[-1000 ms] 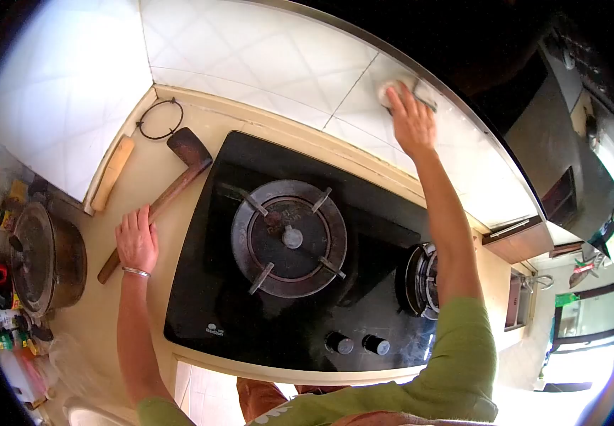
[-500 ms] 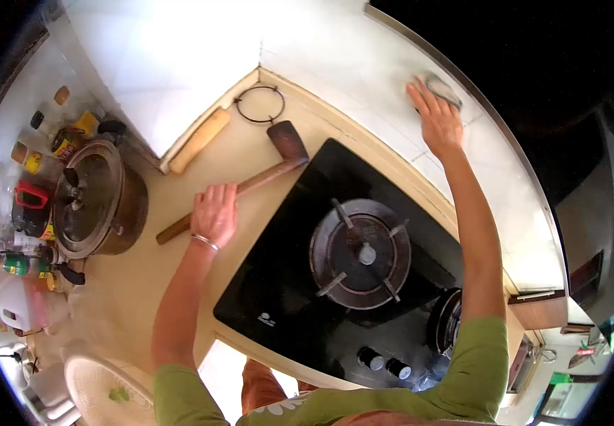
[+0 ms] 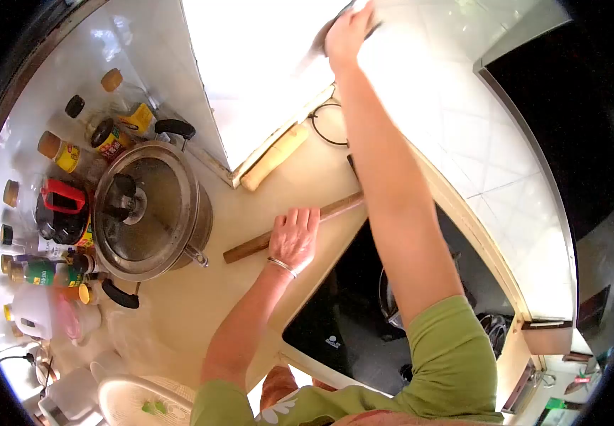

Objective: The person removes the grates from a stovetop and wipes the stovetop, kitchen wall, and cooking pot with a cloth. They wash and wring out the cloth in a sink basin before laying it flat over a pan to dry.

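Note:
My right hand (image 3: 347, 34) is raised at the top of the head view. It grips a dark grey cloth (image 3: 322, 35), blurred, against the bright white surface beyond the counter corner. Down on the counter, my left hand (image 3: 295, 240) lies with its fingers stretched flat across a long wooden handle (image 3: 246, 248). My right forearm hides most of the far end of that handle. Below the arm is a black gas stove (image 3: 335, 305), its burner largely covered.
A lidded steel pot (image 3: 204, 220) stands at left, with several bottles and jars (image 3: 65, 153) behind it. By the corner lie a pale wooden stick (image 3: 275, 157) and a black wire ring (image 3: 315, 124). A white basket (image 3: 118, 394) sits at lower left.
My right hand has moved the cloth leftward from the tiled wall to the bright surface past the corner. The view has shifted; my left hand stays over the wooden handle.

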